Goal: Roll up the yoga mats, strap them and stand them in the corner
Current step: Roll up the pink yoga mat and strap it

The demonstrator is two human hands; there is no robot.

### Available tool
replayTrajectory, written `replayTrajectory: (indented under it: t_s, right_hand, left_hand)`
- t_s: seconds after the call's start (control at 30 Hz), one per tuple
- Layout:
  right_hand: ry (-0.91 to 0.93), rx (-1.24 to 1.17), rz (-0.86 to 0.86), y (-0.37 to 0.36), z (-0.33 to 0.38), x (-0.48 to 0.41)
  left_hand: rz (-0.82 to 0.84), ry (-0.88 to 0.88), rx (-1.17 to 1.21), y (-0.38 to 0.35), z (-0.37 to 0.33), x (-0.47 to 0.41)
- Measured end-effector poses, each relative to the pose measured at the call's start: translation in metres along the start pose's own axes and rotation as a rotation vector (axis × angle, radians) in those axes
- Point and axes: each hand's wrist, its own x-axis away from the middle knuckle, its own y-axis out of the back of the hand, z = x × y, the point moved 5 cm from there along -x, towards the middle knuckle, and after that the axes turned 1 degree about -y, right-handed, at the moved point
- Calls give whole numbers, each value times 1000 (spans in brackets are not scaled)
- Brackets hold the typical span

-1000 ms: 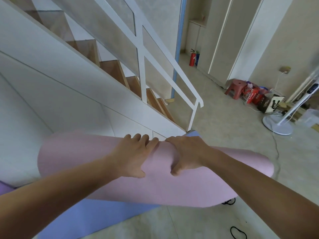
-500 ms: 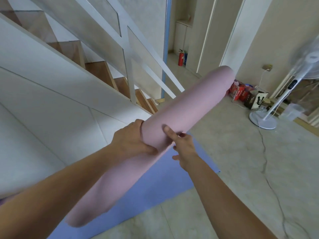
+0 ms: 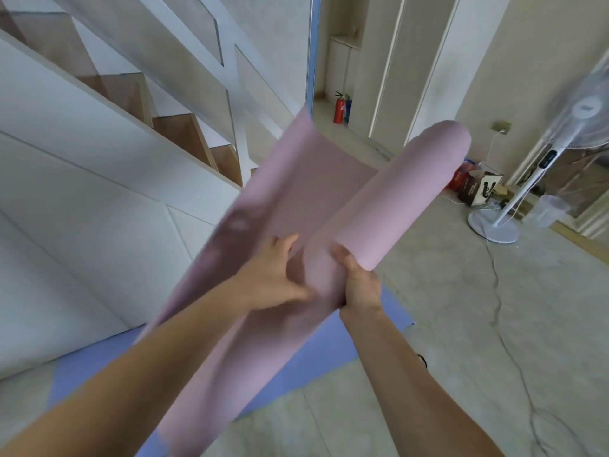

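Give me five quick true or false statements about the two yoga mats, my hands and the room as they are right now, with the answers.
1. The left hand and the right hand both touch the pink mat. True.
2. The pink mat is rolled tight with nothing loose. False: a loose flap stands open on the left side of the roll.
3. The blue mat lies flat on the floor under the pink mat. True.
4. A strap is tied round the pink mat. False: no strap shows on it.
5. The standing fan is on the left, next to the stairs. False: the fan stands at the right edge of the view, and the stairs are on the left.
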Motion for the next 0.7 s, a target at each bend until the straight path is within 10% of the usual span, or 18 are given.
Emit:
replayTrajectory:
  t_s: [0.13,0.3,0.47,0.7]
  right_hand:
    - [-66,22,-89,-6,-5,13]
    - [86,64,257,16,-2,5]
    - [112,-10,522,24,21,-2]
    - [297,55,163,20,30,2]
  left_hand:
    - [-229,-108,-608,-36,-10,21]
    - [-322,-128,-90,-14,1,25]
    - [-13,-215,452,-31,-11,28]
    - [-48,-55,157,-31,-8,18]
